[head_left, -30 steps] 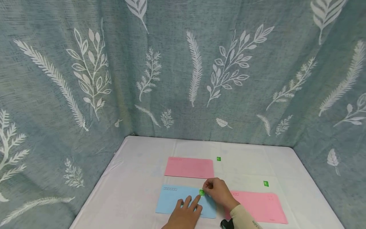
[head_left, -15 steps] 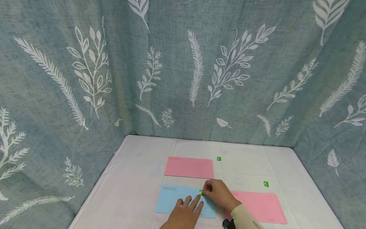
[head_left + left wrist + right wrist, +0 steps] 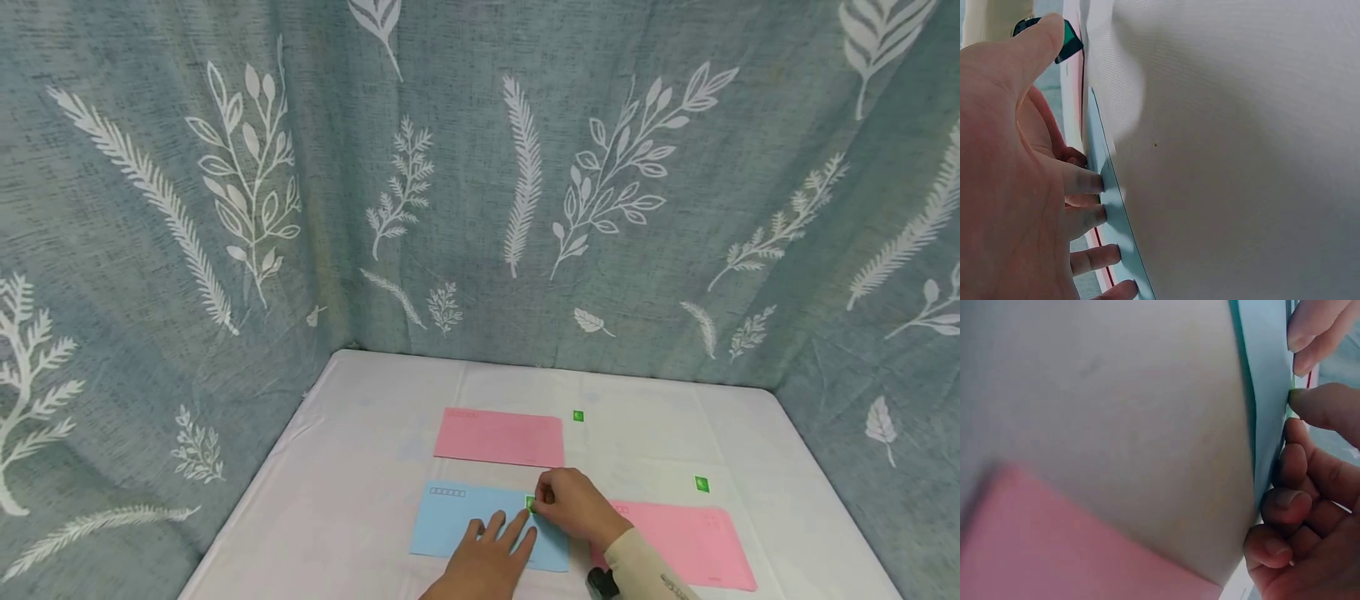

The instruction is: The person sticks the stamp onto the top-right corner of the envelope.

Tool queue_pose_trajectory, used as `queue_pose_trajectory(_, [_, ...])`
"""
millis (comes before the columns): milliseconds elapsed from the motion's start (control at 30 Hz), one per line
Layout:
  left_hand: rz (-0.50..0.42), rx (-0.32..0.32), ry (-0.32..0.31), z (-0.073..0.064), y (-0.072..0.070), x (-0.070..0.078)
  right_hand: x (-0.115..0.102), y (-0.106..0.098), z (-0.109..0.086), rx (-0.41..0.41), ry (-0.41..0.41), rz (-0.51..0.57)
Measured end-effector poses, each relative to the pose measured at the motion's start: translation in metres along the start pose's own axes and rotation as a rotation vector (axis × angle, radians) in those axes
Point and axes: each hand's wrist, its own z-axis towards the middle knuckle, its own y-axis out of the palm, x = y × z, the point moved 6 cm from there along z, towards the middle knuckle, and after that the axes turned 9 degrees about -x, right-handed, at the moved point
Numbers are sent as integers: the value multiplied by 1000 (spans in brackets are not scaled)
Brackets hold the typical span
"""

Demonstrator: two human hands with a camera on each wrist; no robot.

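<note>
A blue envelope (image 3: 457,518) lies on the white table, a small green stamp (image 3: 529,502) at its upper right corner. Spread over the envelope's lower half, my left hand (image 3: 487,557) rests on it with fairly straight fingers, one fingertip right at the stamp. My right hand (image 3: 576,504) comes in from the right, thumb and index finger pinched together at the stamp's right edge, which they partly hide. In the right wrist view a sliver of green stamp (image 3: 1290,412) shows between them, while the other fingers curl above the blue envelope (image 3: 1266,394).
Behind lies a pink envelope (image 3: 498,437), a loose green stamp (image 3: 578,416) to its right. Another pink envelope (image 3: 682,542) is partly under my right forearm, with a green stamp (image 3: 702,484) beyond it. A leaf-patterned curtain (image 3: 480,208) surrounds the table (image 3: 360,467).
My right thumb and index finger have shifted slightly onto the stamp and cover more of its right side. My left hand stays almost in place, and the head view has turned slightly.
</note>
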Motion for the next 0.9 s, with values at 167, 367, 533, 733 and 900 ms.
queue_pose_trajectory(167, [9,-7,-11,-2,-3,0,-2,0,5,-8,-8,-55])
queue_pose_trajectory(367, [-17,-6,2,-1,-1,-1,-1,0,6,-33,1,-74])
queue_pose_trajectory(533, [-39,-11,6,1,0,0,-1,1,6,-32,3,-86])
queue_pose_trajectory(733, [-5,-14,4,1,-2,2,0,0,4,-43,7,-82])
queue_pose_trajectory(900, [-28,0,7,0,0,1,-1,1,4,-12,-7,-84])
